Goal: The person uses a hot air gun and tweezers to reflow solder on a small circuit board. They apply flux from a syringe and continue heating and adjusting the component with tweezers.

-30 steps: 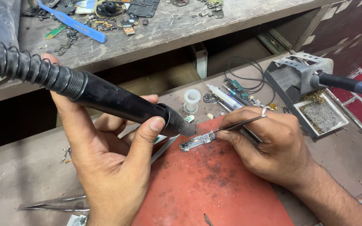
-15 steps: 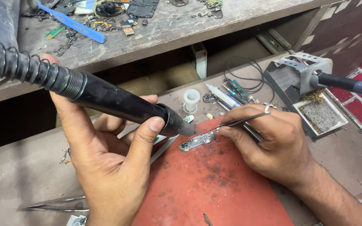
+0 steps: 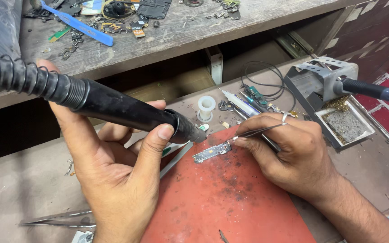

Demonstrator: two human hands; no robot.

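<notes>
One tray (image 3: 369, 131): grey sponge | left hand (image 3: 113, 180) grips hot-air wand (image 3: 127, 110) | right hand (image 3: 293, 153) pinches tweezers (image 3: 257, 132)

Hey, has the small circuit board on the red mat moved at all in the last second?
No. The small circuit board lies at the same spot near the red mat top edge, just below the white spool, with the tweezers at its right end as before.

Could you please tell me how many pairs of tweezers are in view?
2: one tweezers in the right hand, tips at the small board; spare tweezers beside the left hand. Clutter may hide more.
</notes>
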